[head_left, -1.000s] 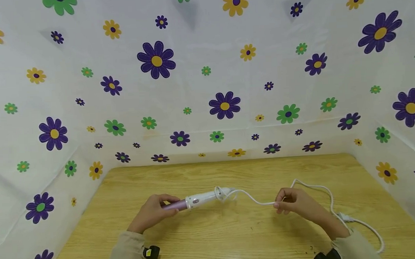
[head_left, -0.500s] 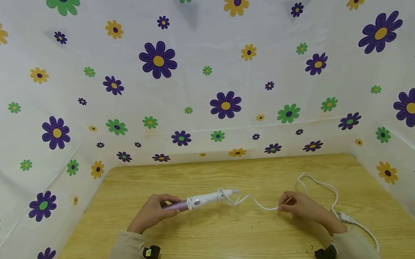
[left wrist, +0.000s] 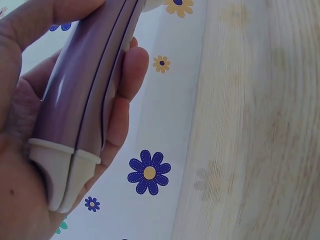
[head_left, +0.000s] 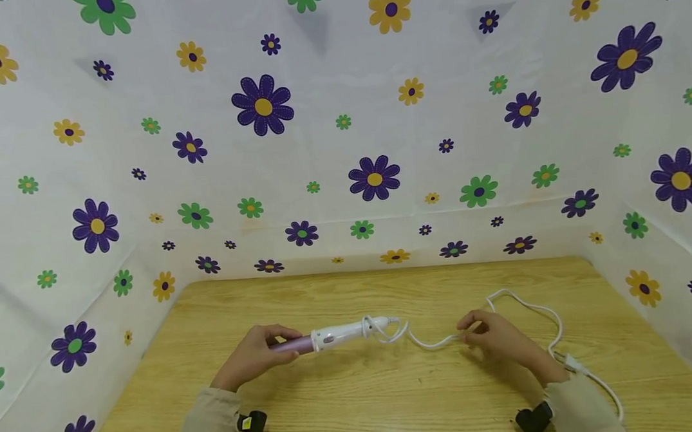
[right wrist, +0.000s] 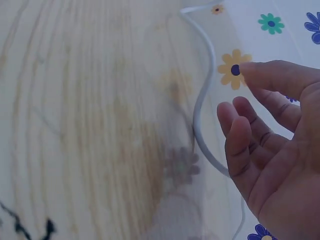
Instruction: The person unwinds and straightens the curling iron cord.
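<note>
In the head view my left hand [head_left: 258, 354] grips the mauve barrel [head_left: 293, 345] of a hair iron, tilted with its white handle [head_left: 342, 333] toward the right. The left wrist view shows that barrel [left wrist: 82, 85] in my palm, its pale split tip [left wrist: 65, 172] near the heel of my hand. A white cord [head_left: 435, 345] loops round the handle end and runs right. My right hand [head_left: 496, 338] is by the cord, thumb and forefinger apart. In the right wrist view the cord [right wrist: 197, 117] passes behind the loosely bent fingers of my right hand [right wrist: 280, 150].
The wooden table [head_left: 359, 396] lies under both hands, with flower-print cloth [head_left: 319, 140] at the back and sides. Beyond my right hand, the cord curves round to a white plug [head_left: 573, 363] near my sleeve. Wrist cameras [head_left: 252, 423] sit at both cuffs.
My right thumb and forefinger have parted from the cord they pinched. The cord slackened into a deeper curve near the handle. My left hand has barely moved.
</note>
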Tool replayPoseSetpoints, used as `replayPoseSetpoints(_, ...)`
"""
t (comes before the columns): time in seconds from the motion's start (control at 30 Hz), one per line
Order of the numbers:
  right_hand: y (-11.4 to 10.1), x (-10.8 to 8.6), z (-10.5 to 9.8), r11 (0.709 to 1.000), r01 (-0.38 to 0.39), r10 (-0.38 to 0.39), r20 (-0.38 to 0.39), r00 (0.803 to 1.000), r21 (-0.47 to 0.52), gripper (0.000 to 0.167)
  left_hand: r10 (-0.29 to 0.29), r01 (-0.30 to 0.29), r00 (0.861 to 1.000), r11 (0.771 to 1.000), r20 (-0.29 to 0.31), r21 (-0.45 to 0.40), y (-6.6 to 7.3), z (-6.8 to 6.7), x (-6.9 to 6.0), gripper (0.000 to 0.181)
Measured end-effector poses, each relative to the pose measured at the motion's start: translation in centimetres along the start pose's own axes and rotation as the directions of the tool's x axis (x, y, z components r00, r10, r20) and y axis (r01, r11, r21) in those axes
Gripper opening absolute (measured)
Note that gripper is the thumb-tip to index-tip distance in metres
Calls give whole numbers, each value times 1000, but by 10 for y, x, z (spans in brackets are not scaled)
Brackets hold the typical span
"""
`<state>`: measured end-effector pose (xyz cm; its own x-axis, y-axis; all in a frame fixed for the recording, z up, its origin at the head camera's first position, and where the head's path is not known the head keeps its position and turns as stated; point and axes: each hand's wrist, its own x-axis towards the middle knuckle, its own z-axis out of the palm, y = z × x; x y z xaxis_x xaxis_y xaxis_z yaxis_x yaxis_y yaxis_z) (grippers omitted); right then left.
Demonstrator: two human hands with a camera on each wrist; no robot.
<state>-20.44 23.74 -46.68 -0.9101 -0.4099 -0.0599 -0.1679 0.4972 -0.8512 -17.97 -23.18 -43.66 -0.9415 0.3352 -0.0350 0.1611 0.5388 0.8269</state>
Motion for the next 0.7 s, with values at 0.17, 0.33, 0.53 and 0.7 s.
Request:
replayPoseSetpoints(0.17,-10,2,-1,998,39,-38,-22,999,45,33,-23,23,1000,1000,3,-12,-2,0,0,32)
replayPoseSetpoints(0.33,-22,9,8,992,87,-91,38,995,88,42,-15,15,1000,1000,12,-2,0,0,0,35)
replayPoseSetpoints(0.53,-36,23,28,984,122,-138,119,983,133,49,3,-3,1000,1000,22,-9,2,0,0,36)
replayPoseSetpoints(0.7,-40,28,40,983,113,-134,149,980,146,54,12,-12,999,1000,37,-9,3,1,1,35)
